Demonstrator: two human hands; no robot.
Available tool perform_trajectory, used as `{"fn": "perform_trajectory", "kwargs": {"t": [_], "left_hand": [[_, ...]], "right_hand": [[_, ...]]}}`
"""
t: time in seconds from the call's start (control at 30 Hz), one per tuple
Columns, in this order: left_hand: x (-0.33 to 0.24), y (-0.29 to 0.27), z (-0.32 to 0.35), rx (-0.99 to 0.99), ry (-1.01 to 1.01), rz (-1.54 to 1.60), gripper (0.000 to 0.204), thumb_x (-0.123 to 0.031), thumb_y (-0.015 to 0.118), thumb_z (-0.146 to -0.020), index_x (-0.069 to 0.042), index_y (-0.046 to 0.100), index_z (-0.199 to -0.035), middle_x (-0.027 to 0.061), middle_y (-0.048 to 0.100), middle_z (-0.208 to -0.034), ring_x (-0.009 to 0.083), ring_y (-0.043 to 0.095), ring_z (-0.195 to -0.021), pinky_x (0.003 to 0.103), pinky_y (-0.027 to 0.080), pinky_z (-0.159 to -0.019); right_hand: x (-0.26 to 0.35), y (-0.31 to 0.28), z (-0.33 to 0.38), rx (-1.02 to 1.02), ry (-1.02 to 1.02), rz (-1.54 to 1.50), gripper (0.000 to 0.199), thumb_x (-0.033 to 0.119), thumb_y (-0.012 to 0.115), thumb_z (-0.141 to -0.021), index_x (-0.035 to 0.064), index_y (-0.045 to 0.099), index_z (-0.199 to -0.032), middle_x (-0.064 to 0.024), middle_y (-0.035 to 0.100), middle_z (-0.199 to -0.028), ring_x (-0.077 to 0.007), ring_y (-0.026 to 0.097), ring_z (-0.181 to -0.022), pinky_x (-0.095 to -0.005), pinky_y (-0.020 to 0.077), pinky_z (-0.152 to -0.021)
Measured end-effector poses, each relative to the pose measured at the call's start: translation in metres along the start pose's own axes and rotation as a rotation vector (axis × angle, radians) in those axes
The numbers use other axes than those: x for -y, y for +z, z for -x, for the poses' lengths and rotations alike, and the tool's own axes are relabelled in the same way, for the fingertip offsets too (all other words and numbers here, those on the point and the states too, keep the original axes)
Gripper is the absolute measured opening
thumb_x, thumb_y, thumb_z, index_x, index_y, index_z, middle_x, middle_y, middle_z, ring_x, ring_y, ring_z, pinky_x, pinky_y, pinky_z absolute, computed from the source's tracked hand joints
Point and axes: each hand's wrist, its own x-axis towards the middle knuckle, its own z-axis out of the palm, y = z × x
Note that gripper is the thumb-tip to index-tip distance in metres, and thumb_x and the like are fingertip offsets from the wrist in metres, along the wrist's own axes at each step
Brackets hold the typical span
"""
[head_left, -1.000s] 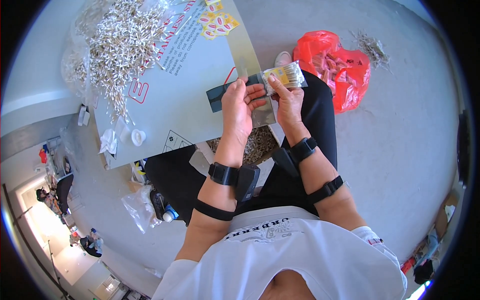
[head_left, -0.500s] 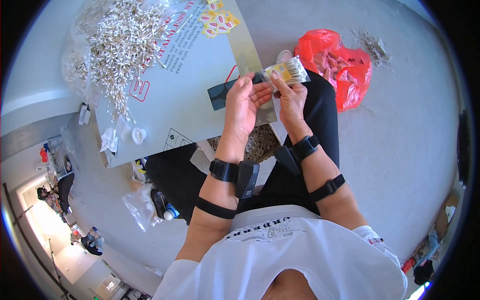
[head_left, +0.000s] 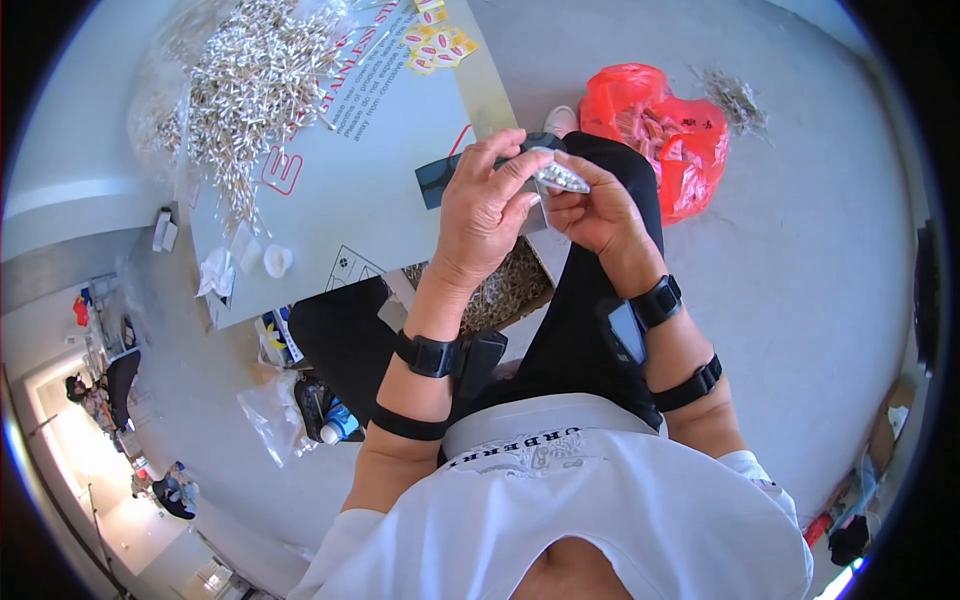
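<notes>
A small clear packet of cotton swabs point(head_left: 564, 179) is held up over my right thigh, beside the board's near right corner, with the white swab tips facing me. My right hand point(head_left: 608, 212) grips its right side, the thumb along the top and the other fingers curled underneath. On the other side, my left hand point(head_left: 482, 205) has its index fingertip on the packet's left edge and its thumb lower down. Part of the packet is hidden behind the fingers. A dark patterned strip point(head_left: 430, 187) lies on the board behind my left hand.
The pale printed board point(head_left: 340, 190) carries a large heap of loose cotton swabs point(head_left: 250, 90), yellow-and-white cards point(head_left: 440, 48) and a small white cup point(head_left: 278, 262). Under its near edge sits a box of swabs point(head_left: 515, 285). A red plastic bag point(head_left: 690, 160) stands on the floor at right.
The packet has turned from showing its yellow card and swab sides to its swab-tip end facing me. My left fingers have come up onto its edge, and both forearms have shifted apart.
</notes>
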Motion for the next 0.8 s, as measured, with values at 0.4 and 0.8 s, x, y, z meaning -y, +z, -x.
{"fn": "perform_trajectory", "kwargs": {"t": [0.4,0.8], "left_hand": [[0.016,-0.045,0.042,0.054,0.091,-0.202,0.021,0.006,0.074,-0.065,-0.003,0.064,-0.081,0.0057,0.063,-0.085,0.0242,0.061,-0.078,0.035,0.052,-0.066],[0.029,-0.047,0.040,0.006,0.042,-0.215,0.018,0.006,0.073,-0.066,-0.002,0.062,-0.078,0.0074,0.062,-0.082,0.0261,0.062,-0.076,0.034,0.052,-0.064]], "right_hand": [[-0.036,0.013,-0.017,-0.050,0.248,0.380,0.021,0.025,0.064,-0.092,0.0054,0.060,-0.085,-0.0072,0.059,-0.072,-0.0057,0.045,-0.047,-0.0174,0.0291,-0.038],[-0.032,0.042,0.009,0.300,-1.196,1.877,0.029,-0.003,0.070,-0.069,0.0093,0.068,-0.095,-0.0114,0.061,-0.112,-0.0297,0.062,-0.100,-0.0365,0.0509,-0.084]]}}
